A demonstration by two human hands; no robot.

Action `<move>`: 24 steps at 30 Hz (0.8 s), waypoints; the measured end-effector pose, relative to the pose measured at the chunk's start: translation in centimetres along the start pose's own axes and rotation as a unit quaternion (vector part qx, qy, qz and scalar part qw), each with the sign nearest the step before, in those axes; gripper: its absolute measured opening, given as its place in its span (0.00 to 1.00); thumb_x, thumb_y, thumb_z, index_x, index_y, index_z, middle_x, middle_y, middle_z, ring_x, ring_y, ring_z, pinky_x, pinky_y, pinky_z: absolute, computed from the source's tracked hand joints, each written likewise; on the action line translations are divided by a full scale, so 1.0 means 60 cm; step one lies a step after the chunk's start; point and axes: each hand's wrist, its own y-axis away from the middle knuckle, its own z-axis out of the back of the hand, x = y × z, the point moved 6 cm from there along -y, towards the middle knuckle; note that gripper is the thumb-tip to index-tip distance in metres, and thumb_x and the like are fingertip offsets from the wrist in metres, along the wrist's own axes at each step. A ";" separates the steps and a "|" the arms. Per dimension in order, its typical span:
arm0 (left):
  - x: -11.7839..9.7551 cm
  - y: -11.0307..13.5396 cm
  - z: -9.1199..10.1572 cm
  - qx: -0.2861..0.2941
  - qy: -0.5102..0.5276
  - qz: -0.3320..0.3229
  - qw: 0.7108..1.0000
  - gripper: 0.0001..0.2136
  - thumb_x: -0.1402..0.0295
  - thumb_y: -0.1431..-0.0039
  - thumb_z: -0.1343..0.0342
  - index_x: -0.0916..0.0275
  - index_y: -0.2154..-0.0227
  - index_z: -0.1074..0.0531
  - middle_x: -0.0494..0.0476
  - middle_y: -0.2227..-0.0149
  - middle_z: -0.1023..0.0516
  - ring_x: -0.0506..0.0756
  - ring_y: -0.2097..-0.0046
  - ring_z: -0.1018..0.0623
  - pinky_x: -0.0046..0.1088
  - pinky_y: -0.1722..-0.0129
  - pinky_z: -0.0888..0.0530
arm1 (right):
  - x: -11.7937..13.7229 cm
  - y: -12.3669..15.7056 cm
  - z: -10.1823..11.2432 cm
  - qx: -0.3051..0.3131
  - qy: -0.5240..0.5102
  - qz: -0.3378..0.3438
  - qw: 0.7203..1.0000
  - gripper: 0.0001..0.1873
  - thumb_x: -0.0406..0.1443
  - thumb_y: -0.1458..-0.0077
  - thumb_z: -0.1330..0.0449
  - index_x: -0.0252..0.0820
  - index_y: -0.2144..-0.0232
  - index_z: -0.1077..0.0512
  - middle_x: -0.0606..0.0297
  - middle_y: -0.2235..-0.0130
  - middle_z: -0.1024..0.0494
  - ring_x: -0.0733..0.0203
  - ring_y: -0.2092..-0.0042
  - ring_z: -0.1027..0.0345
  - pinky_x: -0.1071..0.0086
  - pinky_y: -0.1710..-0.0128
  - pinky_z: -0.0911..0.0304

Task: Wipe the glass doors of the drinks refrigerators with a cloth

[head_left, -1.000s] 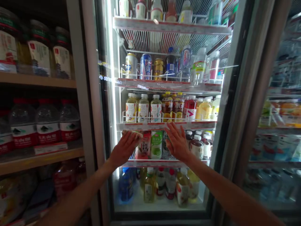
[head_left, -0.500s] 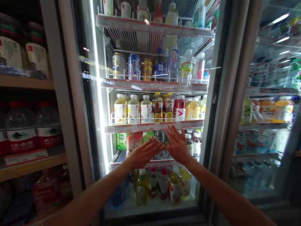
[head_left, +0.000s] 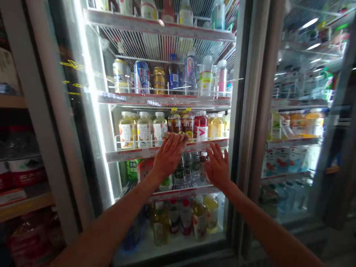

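Note:
My left hand (head_left: pixel 169 157) presses a crumpled pale cloth (head_left: pixel 181 137) against the glass door (head_left: pixel 167 48) of a drinks fridge. The cloth shows past my fingertips, level with the middle shelf; the rest of it is under the hand. To the right, my right hand (head_left: pixel 218 166) is spread with its fingers apart and holds nothing. It is at the glass; whether the whole palm touches, I cannot tell. Behind the glass stand tea bottles (head_left: pixel 144 129), dark bottles with yellow caps (head_left: pixel 174 120) and a red bottle (head_left: pixel 200 124).
A metal door frame (head_left: pixel 251 111) runs down the right side, with a second fridge of cartons (head_left: pixel 292 159) beyond it. On the left, a wooden shelf (head_left: pixel 27 207) carries large bottles. A bright light strip (head_left: pixel 91 85) lines the fridge's left edge.
My left hand has moved up the glass with the cloth, away from my right hand. My right hand is now farther right relative to the shelves. The view has shifted to the right.

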 end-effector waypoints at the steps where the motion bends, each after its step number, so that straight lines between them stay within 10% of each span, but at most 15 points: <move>1: -0.006 -0.008 -0.003 -0.002 0.005 -0.008 1.000 0.27 0.71 0.40 0.53 0.67 0.37 0.51 0.62 0.36 0.45 0.61 0.33 0.52 0.41 0.36 0.44 | -0.006 0.002 0.002 -0.001 0.003 -0.003 1.000 0.31 0.34 0.40 0.52 0.44 0.36 0.55 0.56 0.36 0.43 0.54 0.33 0.59 0.49 0.36 0.62; 5: -0.051 -0.026 -0.023 0.036 0.044 -0.145 0.988 0.26 0.73 0.40 0.54 0.64 0.38 0.49 0.57 0.36 0.43 0.58 0.34 0.49 0.39 0.35 0.45 | -0.025 0.009 0.009 0.008 0.013 0.001 1.000 0.32 0.34 0.40 0.52 0.45 0.35 0.55 0.57 0.36 0.43 0.55 0.33 0.59 0.50 0.35 0.62; 11: -0.042 -0.074 -0.036 0.002 0.042 -0.037 0.998 0.26 0.72 0.39 0.55 0.67 0.38 0.50 0.61 0.36 0.45 0.61 0.33 0.51 0.42 0.35 0.47 | -0.055 0.015 0.023 -0.003 0.028 -0.030 0.999 0.30 0.33 0.40 0.53 0.44 0.36 0.53 0.54 0.36 0.42 0.55 0.33 0.60 0.48 0.36 0.62; 15: -0.089 -0.081 -0.046 0.045 0.074 -0.181 0.980 0.24 0.73 0.39 0.57 0.65 0.39 0.47 0.57 0.37 0.41 0.58 0.34 0.48 0.39 0.35 0.47 | -0.068 0.022 0.020 0.013 0.028 -0.026 0.999 0.30 0.33 0.40 0.53 0.43 0.36 0.52 0.53 0.37 0.40 0.54 0.33 0.59 0.47 0.36 0.60; 24: -0.086 -0.152 -0.069 0.013 0.075 -0.044 0.996 0.24 0.72 0.38 0.57 0.67 0.39 0.48 0.61 0.36 0.43 0.59 0.33 0.50 0.40 0.36 0.45 | -0.064 0.004 0.046 -0.067 -0.087 -0.042 0.993 0.31 0.32 0.39 0.55 0.48 0.35 0.56 0.60 0.35 0.47 0.56 0.34 0.54 0.52 0.38 0.49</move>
